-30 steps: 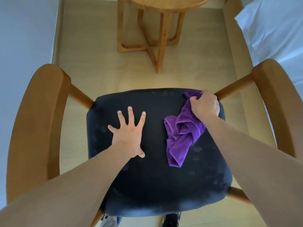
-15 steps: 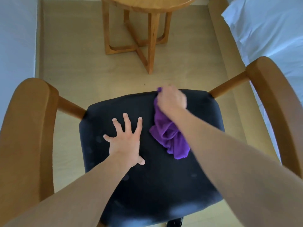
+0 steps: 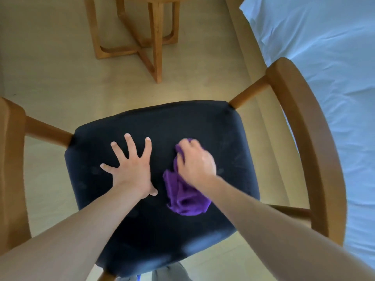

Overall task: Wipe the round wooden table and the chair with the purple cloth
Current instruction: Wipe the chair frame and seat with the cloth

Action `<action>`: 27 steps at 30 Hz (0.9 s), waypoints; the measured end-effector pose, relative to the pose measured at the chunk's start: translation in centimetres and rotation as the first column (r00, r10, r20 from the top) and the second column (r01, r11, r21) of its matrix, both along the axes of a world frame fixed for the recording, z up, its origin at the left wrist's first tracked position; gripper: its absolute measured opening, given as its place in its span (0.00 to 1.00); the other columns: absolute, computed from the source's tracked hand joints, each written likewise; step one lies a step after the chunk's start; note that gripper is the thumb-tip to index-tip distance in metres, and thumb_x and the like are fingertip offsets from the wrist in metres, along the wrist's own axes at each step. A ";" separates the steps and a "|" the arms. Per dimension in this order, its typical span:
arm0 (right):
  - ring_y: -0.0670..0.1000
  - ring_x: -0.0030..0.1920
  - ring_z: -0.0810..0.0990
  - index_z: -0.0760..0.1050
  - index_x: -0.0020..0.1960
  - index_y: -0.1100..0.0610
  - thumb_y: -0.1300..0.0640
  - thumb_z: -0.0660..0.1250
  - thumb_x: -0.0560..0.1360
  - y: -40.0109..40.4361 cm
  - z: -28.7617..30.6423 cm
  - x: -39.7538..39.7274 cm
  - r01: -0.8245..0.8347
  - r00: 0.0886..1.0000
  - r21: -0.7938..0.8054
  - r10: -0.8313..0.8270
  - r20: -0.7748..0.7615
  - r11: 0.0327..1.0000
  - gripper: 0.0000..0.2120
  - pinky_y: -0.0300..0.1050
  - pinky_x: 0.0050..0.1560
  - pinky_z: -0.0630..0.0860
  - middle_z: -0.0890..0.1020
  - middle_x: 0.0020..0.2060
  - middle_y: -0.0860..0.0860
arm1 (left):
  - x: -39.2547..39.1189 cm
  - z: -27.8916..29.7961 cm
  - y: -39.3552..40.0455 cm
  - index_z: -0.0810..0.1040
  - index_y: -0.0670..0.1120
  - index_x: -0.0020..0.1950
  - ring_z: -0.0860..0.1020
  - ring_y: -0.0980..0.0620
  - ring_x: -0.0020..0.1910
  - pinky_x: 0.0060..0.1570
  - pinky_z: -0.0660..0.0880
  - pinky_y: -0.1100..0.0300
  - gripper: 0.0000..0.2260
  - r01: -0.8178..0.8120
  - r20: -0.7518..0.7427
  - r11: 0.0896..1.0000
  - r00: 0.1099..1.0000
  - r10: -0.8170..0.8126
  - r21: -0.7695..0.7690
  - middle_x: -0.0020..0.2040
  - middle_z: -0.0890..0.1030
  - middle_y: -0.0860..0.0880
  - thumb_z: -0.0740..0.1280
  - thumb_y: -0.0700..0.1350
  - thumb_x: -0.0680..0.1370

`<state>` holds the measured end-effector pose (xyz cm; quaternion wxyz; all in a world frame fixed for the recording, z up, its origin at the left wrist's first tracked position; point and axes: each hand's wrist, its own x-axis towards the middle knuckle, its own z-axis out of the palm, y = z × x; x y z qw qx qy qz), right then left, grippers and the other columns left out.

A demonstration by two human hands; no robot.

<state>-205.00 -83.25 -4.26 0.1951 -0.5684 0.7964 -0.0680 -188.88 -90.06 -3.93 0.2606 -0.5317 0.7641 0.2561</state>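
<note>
My left hand (image 3: 130, 171) lies flat on the dark chair seat (image 3: 227, 138), fingers spread, holding nothing. My right hand (image 3: 195, 162) fingers curl round the purple cloth (image 3: 183, 199), bunched on the seat.

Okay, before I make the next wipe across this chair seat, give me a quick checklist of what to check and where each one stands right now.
1. Cloth in hand: the right hand grips the purple cloth. Ok.
2. Cloth on the surface: it lies bunched on the dark seat. Ok.
3. Chair braced: the left hand presses flat on the seat, fingers spread. Ok.
4. Path for the stroke: the left hand lies close beside the cloth, so a leftward wipe would meet it. Not ok.
5. Seat clean: faint pale marks show near both hands. Not ok.
6. Wooden armrests wiped: cannot tell.
</note>
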 end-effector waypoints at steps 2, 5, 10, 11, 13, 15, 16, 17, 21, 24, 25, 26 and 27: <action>0.61 0.44 0.81 0.73 0.60 0.49 0.50 0.60 0.80 2.9 0.3 0.1 -0.138 0.990 0.055 0.137 0.026 0.989 0.09 0.48 0.37 0.70 0.75 0.53 0.52 | 0.4 0.4 0.1 0.28 0.58 0.78 0.33 0.29 0.77 0.68 0.57 0.22 0.69 -0.005 -0.007 1.000 1.000 0.005 -0.006 0.77 0.25 0.42 0.83 0.60 0.61; 0.60 0.48 0.81 0.75 0.57 0.47 0.53 0.62 0.79 3.5 0.0 -4.9 0.102 0.995 0.041 -0.102 -0.012 0.994 0.08 0.51 0.43 0.75 0.75 0.55 0.51 | 1.9 0.8 1.1 0.27 0.60 0.78 0.32 0.33 0.78 0.71 0.56 0.25 0.63 0.029 -0.049 0.999 0.998 -0.029 -0.017 0.78 0.25 0.45 0.79 0.62 0.67; 0.60 0.52 0.79 0.73 0.58 0.49 0.54 0.61 0.80 2.5 -0.2 -11.5 0.602 0.798 -0.002 -0.602 -0.036 0.798 0.07 0.48 0.48 0.67 0.75 0.56 0.52 | 0.7 2.2 3.9 0.24 0.67 0.74 0.33 0.38 0.79 0.71 0.52 0.25 0.65 0.154 -0.143 0.988 0.978 -0.149 0.022 0.78 0.24 0.51 0.79 0.65 0.64; 0.60 0.51 0.79 0.71 0.57 0.50 0.54 0.60 0.80 2.5 -0.3 -10.8 0.623 0.781 -0.008 -0.623 -0.030 0.782 0.06 0.48 0.47 0.67 0.74 0.55 0.52 | -0.4 2.2 4.4 0.23 0.66 0.74 0.31 0.37 0.79 0.71 0.52 0.25 0.66 0.187 -0.135 0.981 0.975 -0.178 0.055 0.77 0.23 0.50 0.79 0.66 0.62; 0.60 0.48 0.80 0.69 0.55 0.49 0.54 0.60 0.80 3.7 -0.5 -8.2 0.558 0.829 -0.023 -0.559 -0.035 0.829 0.05 0.49 0.45 0.69 0.74 0.54 0.52 | -2.3 2.0 5.3 0.21 0.63 0.74 0.28 0.33 0.77 0.69 0.52 0.22 0.68 0.239 -0.075 0.966 0.970 -0.232 0.098 0.75 0.20 0.46 0.80 0.65 0.62; 0.60 0.45 0.80 0.69 0.53 0.48 0.52 0.61 0.78 6.6 -0.3 -5.4 0.398 0.917 -0.003 -0.398 0.013 0.917 0.05 0.49 0.41 0.71 0.75 0.52 0.51 | -3.1 1.5 5.8 0.20 0.59 0.74 0.27 0.29 0.75 0.68 0.53 0.20 0.67 0.251 -0.020 0.964 0.968 -0.250 0.088 0.73 0.18 0.42 0.79 0.63 0.65; 0.59 0.44 0.80 0.68 0.53 0.48 0.51 0.61 0.77 8.3 0.0 -4.1 0.300 0.952 0.028 -0.301 0.049 0.953 0.05 0.49 0.40 0.72 0.75 0.51 0.50 | -3.0 1.3 6.0 0.21 0.58 0.75 0.27 0.28 0.74 0.67 0.53 0.19 0.65 0.246 -0.016 0.966 0.969 -0.246 0.079 0.72 0.18 0.41 0.77 0.62 0.67; 0.59 0.43 0.80 0.68 0.52 0.48 0.50 0.61 0.76 9.8 0.3 -3.0 0.199 0.975 0.065 -0.204 0.088 0.978 0.06 0.49 0.39 0.72 0.74 0.50 0.49 | -2.9 1.1 6.1 0.21 0.58 0.75 0.26 0.28 0.74 0.67 0.53 0.20 0.63 0.244 -0.019 0.967 0.970 -0.243 0.075 0.72 0.17 0.41 0.76 0.62 0.68; 0.58 0.43 0.80 0.69 0.51 0.49 0.50 0.60 0.75 11.6 1.0 -3.6 -0.035 0.994 0.127 0.021 0.108 0.991 0.06 0.48 0.37 0.71 0.75 0.47 0.49 | -2.6 1.0 6.0 0.19 0.59 0.73 0.26 0.29 0.74 0.67 0.54 0.20 0.67 0.273 -0.003 0.959 0.962 -0.274 0.072 0.72 0.17 0.42 0.74 0.72 0.63; 0.53 0.45 0.78 0.73 0.53 0.47 0.52 0.62 0.77 8.4 0.2 -9.0 0.403 0.912 0.037 -0.404 0.065 0.915 0.05 0.47 0.43 0.71 0.74 0.48 0.47 | -2.8 0.8 6.0 0.18 0.60 0.72 0.27 0.29 0.75 0.67 0.54 0.20 0.72 0.258 0.010 0.963 0.966 -0.259 0.074 0.72 0.16 0.42 0.78 0.71 0.59; 0.51 0.47 0.77 0.73 0.54 0.48 0.53 0.62 0.77 7.2 0.1 -11.1 0.562 0.820 0.051 -0.565 0.092 0.825 0.06 0.46 0.45 0.69 0.73 0.48 0.46 | -2.8 0.7 6.0 0.18 0.60 0.72 0.27 0.29 0.75 0.67 0.54 0.21 0.72 0.257 0.019 0.964 0.966 -0.258 0.065 0.72 0.17 0.42 0.79 0.70 0.58; 0.51 0.47 0.76 0.73 0.55 0.48 0.54 0.62 0.77 6.3 -0.1 -12.8 0.655 0.744 0.072 -0.659 0.115 0.752 0.07 0.46 0.46 0.68 0.73 0.48 0.45 | -2.8 0.6 6.0 0.18 0.60 0.72 0.28 0.29 0.75 0.67 0.55 0.21 0.73 0.257 0.027 0.965 0.966 -0.259 0.056 0.72 0.17 0.42 0.79 0.70 0.58; 0.49 0.46 0.75 0.73 0.55 0.49 0.54 0.62 0.78 5.7 -0.3 -13.7 0.680 0.720 0.082 -0.685 0.109 0.728 0.07 0.45 0.46 0.68 0.73 0.49 0.45 | -2.9 0.4 6.0 0.18 0.60 0.72 0.28 0.29 0.75 0.67 0.55 0.21 0.73 0.256 0.028 0.965 0.966 -0.257 0.051 0.73 0.18 0.42 0.80 0.70 0.57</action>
